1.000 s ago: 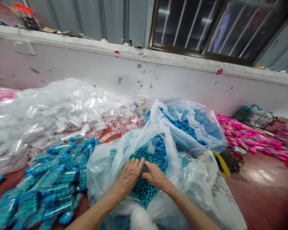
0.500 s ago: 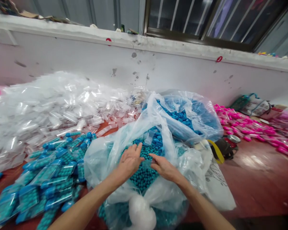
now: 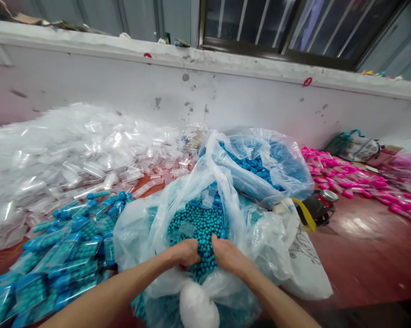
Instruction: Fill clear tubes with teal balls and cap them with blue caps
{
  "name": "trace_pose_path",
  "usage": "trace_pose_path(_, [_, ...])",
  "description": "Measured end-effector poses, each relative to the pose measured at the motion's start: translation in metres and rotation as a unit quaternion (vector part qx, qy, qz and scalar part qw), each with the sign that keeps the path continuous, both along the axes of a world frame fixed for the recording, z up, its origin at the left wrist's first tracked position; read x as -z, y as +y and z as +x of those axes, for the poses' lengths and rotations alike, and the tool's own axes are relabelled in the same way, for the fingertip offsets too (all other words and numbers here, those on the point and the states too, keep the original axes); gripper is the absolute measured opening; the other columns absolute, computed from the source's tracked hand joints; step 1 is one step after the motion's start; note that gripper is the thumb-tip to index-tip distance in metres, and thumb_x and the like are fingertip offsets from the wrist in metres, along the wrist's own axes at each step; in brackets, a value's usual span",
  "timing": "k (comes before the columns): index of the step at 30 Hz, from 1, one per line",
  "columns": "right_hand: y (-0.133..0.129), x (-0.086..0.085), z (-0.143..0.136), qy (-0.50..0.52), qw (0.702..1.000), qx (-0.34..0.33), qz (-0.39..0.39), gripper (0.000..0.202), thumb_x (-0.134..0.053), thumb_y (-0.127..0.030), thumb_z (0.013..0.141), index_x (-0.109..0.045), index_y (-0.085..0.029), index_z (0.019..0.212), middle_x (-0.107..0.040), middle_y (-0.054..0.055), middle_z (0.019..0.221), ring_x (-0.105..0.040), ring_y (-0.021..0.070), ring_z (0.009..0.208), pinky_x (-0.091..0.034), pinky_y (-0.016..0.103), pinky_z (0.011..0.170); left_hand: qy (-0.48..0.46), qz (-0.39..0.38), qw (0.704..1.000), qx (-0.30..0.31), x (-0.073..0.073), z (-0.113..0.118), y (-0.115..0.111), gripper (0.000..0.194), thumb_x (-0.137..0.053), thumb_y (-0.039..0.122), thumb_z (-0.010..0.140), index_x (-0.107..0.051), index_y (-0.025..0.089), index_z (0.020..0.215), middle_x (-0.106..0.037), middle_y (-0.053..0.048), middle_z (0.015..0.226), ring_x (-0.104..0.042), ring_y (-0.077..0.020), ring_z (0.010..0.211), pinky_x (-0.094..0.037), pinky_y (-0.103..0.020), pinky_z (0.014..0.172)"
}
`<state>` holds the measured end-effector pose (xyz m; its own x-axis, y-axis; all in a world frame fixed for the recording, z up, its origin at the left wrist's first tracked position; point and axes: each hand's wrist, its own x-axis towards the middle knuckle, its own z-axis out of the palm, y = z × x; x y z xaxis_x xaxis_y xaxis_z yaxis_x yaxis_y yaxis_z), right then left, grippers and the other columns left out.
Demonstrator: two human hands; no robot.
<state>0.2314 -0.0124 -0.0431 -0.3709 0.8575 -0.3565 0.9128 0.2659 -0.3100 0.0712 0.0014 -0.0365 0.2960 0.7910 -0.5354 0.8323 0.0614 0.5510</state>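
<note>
Teal beads [image 3: 205, 223] fill an open clear plastic bag [image 3: 132, 232] in front of me. At the near side of its mouth, my left hand [image 3: 188, 252] is curled closed against the beads, its fingertips hidden. My right hand [image 3: 225, 255] faces it from the right, thumb up and the other fingers folded down out of sight. A narrow band of beads shows between the two hands. What either hand holds, if anything, is hidden. One small clear pouch [image 3: 186, 228] lies on the beads above my left hand. Blue pieces [image 3: 219, 200] sit behind the beads.
Filled teal-and-blue packets [image 3: 72, 250] lie to the left, before a large heap of clear empty packets [image 3: 72, 150]. Behind stands another plastic bag with blue pieces [image 3: 256, 166]. On the right are a yellow strap [image 3: 304, 214], a metal-topped jar [image 3: 328, 198] and pink packets [image 3: 348, 175].
Both hands have moved down towards the near edge of the bag's mouth. The left fingers, spread before, are now curled. A small clear pouch shows where the left hand was.
</note>
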Motion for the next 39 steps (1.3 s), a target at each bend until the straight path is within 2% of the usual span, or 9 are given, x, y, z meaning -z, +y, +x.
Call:
trace_pose_path(5, [0.005, 0.006, -0.012, 0.051, 0.998, 0.024, 0.001, 0.035, -0.038, -0.005, 0.074, -0.044, -0.01, 0.108, -0.062, 0.014, 0.101, -0.059, 0.0171, 0.091, -0.041, 0.023, 0.07, -0.09, -0.038, 0.979, -0.177, 0.023, 0.023, 0.002, 0.01, -0.05, 0.013, 0.068, -0.045, 0.019, 0.061, -0.034, 0.009, 0.037, -0.038, -0.0107, 0.033, -0.034, -0.024, 0.041])
trace_pose_path(8, [0.008, 0.0, -0.009, 0.11, 0.991, 0.06, -0.049, 0.03, -0.035, -0.009, 0.077, -0.045, -0.015, 0.105, -0.064, 0.004, 0.084, -0.06, 0.0126, 0.066, -0.041, 0.021, 0.057, -0.195, -0.064, 0.942, -0.265, 0.029, 0.027, 0.003, 0.009, -0.047, 0.014, 0.072, -0.041, 0.02, 0.068, -0.034, 0.009, 0.045, -0.039, -0.0088, 0.039, -0.035, -0.021, 0.042])
trace_pose_path(11, [0.014, -0.011, 0.003, 0.096, 0.991, 0.09, 0.012, 0.022, -0.037, -0.012, 0.081, -0.05, -0.018, 0.099, -0.064, 0.002, 0.08, -0.06, 0.0125, 0.067, -0.042, 0.021, 0.061, -0.302, -0.116, 0.893, -0.314, 0.031, 0.026, 0.005, 0.011, -0.049, 0.018, 0.075, -0.039, 0.02, 0.071, -0.038, 0.008, 0.049, -0.042, -0.0088, 0.043, -0.039, -0.021, 0.045])
trace_pose_path(17, [0.034, -0.021, 0.011, -0.03, 0.973, 0.181, 0.14, 0.022, -0.04, -0.018, 0.086, -0.051, -0.008, 0.102, -0.062, 0.019, 0.092, -0.061, 0.0246, 0.084, -0.042, 0.03, 0.066, -0.452, -0.203, 0.807, -0.322, 0.028, 0.022, 0.005, 0.02, -0.059, 0.02, 0.069, -0.04, 0.019, 0.074, -0.051, 0.005, 0.057, -0.053, -0.0118, 0.05, -0.046, -0.028, 0.054])
trace_pose_path(23, [0.025, -0.007, -0.001, -0.093, 0.968, 0.113, 0.204, 0.04, -0.039, -0.011, 0.085, -0.041, -0.011, 0.125, -0.064, 0.016, 0.097, -0.063, 0.0245, 0.082, -0.045, 0.032, 0.067, -0.51, -0.231, 0.763, -0.324, 0.029, 0.014, 0.002, 0.029, -0.063, 0.017, 0.064, -0.038, 0.019, 0.078, -0.054, 0.005, 0.064, -0.059, -0.0134, 0.053, -0.047, -0.027, 0.054])
trace_pose_path(27, [0.015, 0.012, 0.01, -0.062, 0.957, 0.045, 0.28, 0.036, -0.044, -0.015, 0.082, -0.051, -0.014, 0.117, -0.065, 0.013, 0.096, -0.056, 0.0279, 0.094, -0.041, 0.041, 0.082, -0.533, -0.245, 0.745, -0.317, 0.025, 0.005, -0.002, 0.036, -0.065, 0.019, 0.064, -0.04, 0.02, 0.09, -0.057, 0.004, 0.068, -0.062, -0.0158, 0.055, -0.048, -0.027, 0.053])
trace_pose_path(33, [0.018, 0.036, 0.024, 0.036, 0.936, -0.003, 0.35, 0.033, -0.034, -0.003, 0.075, -0.058, -0.014, 0.096, -0.062, 0.009, 0.082, -0.055, 0.0205, 0.078, -0.043, 0.033, 0.072, -0.553, -0.217, 0.737, -0.321, 0.02, 0.0, -0.006, 0.057, -0.068, 0.022, 0.063, -0.034, 0.023, 0.108, -0.059, 0.003, 0.075, -0.064, -0.0157, 0.057, -0.049, -0.025, 0.051])
trace_pose_path(36, [0.018, 0.027, 0.02, 0.061, 0.942, 0.03, 0.328, 0.028, -0.033, -0.007, 0.078, -0.058, -0.015, 0.089, -0.06, 0.008, 0.073, -0.055, 0.0192, 0.071, -0.043, 0.029, 0.067, -0.546, -0.217, 0.744, -0.319, 0.019, 0.001, -0.008, 0.052, -0.069, 0.023, 0.06, -0.036, 0.021, 0.101, -0.058, 0.003, 0.074, -0.063, -0.0149, 0.055, -0.047, -0.022, 0.048])
trace_pose_path(39, [0.014, 0.008, 0.01, 0.091, 0.969, 0.052, 0.225, 0.034, -0.036, -0.018, 0.085, -0.049, -0.012, 0.115, -0.064, 0.009, 0.079, -0.059, 0.0206, 0.074, -0.043, 0.029, 0.066, -0.543, -0.191, 0.757, -0.309, 0.016, 0.001, -0.01, 0.05, -0.067, 0.027, 0.061, -0.035, 0.022, 0.099, -0.057, 0.003, 0.072, -0.062, -0.0145, 0.055, -0.046, -0.02, 0.045])
